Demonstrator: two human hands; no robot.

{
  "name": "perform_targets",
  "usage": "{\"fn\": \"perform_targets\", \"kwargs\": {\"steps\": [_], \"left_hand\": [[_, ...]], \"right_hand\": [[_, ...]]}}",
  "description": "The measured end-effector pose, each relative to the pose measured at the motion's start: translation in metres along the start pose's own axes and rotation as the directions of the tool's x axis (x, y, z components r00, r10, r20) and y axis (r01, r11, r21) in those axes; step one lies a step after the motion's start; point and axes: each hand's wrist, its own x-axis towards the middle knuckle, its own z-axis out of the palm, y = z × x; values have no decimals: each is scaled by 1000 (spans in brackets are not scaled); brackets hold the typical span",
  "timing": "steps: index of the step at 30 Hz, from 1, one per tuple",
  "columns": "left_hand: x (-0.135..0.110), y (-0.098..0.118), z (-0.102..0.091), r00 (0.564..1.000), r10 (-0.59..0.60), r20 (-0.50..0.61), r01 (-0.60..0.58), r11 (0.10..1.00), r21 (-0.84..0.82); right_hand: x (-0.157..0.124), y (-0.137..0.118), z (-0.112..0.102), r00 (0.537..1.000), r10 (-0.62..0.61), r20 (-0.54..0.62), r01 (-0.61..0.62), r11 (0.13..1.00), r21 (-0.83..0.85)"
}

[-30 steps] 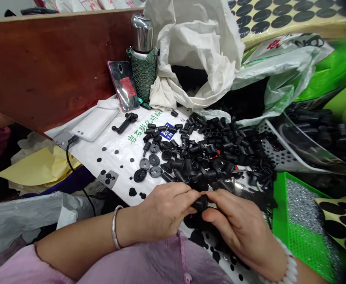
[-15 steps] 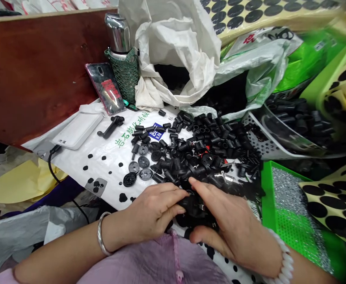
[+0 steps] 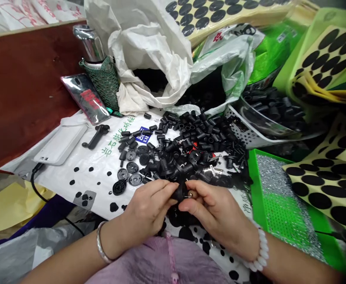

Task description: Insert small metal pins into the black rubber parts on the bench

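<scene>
My left hand (image 3: pixel 149 205) is closed around a dark black plastic part (image 3: pixel 179 194), low in front of my body. Thumb and fingers of my right hand (image 3: pixel 216 205) close on the same part from the other side. A small shiny metal piece (image 3: pixel 190 195) shows between the right fingertips; how it is attached is hidden. Just beyond my hands lies a heap of black plastic parts (image 3: pixel 173 152), many of them short tubes. Grey perforated discs (image 3: pixel 132 168) and a black ringed disc (image 3: pixel 119 187) lie left of it. Flat metal strips (image 3: pixel 212 170) rest at the heap's near right.
A green tray (image 3: pixel 255 197) of small silvery pieces stands at right. Behind it is a white perforated basket (image 3: pixel 244 130). Open white sacks (image 3: pixel 173 85) line the back. A phone (image 3: pixel 86 98), steel flask (image 3: pixel 90 45), white device (image 3: pixel 61 144) and black crank-shaped piece (image 3: pixel 96 137) are at left.
My right hand has closed from a more open pose, its thumb and fingers now meeting at the black part. The whole view has shifted, so the surroundings appear farther left.
</scene>
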Motion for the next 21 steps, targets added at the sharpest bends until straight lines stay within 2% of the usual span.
{"fn": "perform_targets", "kwargs": {"steps": [3,5,10,13,15,17,21], "left_hand": [[1,-1,-3,996,-23,84,34,990,-134],[-1,-1,-2,997,-4,80,13,993,-119],[-10,-2,9,998,68,13,-69,994,84],[-6,-1,11,992,119,36,-123,986,116],[2,-1,9,991,126,52,-131,984,121],[13,-4,4,995,98,36,-102,982,160],[35,-17,-6,1000,15,-25,-7,956,292]], "right_hand": [[-1,1,-7,974,-224,32,225,947,-230],[-5,2,-5,956,-289,45,290,918,-269],[-10,1,12,992,-93,-88,83,990,-115],[-9,4,8,993,-68,-92,63,997,-52],[-11,11,-7,992,-108,-64,100,987,-122],[-17,24,-28,989,-134,-62,110,950,-293],[-37,60,-67,990,-20,-137,-54,857,-513]]}}
